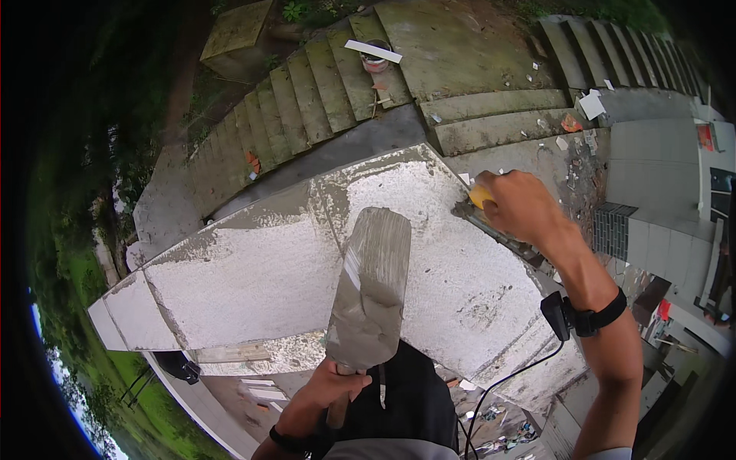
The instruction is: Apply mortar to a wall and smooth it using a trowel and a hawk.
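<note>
My left hand (pixel 337 387) grips the handle of a long flat steel trowel (pixel 369 272), held out over the white, rough panel (pixel 230 280) with grey mortar smeared on its face. My right hand (pixel 512 203) is closed on a yellow-handled tool (pixel 481 195), whose mortar-coated blade (pixel 466 208) is at the panel's upper right edge. Grey mortar (pixel 287 203) runs in a band along the panel's far edge and over its seams. A black device (pixel 560 314) with a cable is strapped at my right wrist.
Below beyond the panel are mossy concrete steps (pixel 310 92), with a bucket (pixel 375 61) and a white strip on it. A second stair (pixel 590 54) rises at the upper right. Tile scraps (pixel 592 105) and debris lie around; greenery (pixel 84 322) borders the left.
</note>
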### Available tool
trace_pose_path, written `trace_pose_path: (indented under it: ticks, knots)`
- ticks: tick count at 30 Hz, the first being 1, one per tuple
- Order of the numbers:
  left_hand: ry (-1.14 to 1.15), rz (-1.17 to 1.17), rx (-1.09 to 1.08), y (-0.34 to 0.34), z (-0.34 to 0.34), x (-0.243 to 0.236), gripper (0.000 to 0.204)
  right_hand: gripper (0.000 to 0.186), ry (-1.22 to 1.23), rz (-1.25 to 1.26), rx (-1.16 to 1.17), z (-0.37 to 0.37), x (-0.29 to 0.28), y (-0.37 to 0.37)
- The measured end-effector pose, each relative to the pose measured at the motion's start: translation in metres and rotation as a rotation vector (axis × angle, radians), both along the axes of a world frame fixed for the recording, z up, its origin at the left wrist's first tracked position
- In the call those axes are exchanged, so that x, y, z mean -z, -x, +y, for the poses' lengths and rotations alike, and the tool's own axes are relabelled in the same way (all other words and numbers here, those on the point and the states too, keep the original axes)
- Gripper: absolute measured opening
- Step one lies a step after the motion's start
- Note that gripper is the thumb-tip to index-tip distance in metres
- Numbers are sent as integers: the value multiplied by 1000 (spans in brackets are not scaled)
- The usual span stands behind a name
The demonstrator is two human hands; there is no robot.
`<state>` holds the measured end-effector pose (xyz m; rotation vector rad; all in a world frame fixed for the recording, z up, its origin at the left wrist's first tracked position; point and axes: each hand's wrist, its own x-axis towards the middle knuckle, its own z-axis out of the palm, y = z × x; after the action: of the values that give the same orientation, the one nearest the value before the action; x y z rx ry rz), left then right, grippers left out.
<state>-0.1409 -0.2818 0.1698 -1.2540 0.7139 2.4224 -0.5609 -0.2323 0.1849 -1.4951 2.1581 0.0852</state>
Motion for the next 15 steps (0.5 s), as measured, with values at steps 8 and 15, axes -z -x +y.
trace_pose_path:
  ticks: [8,15]
  knots:
    - [56,-73,147,34,15,1,22,30,-169,-25,248,200,-9,-10]
    - [79,-57,335,63,53,5,18,32,-126,-8,594,362,-41,-51]
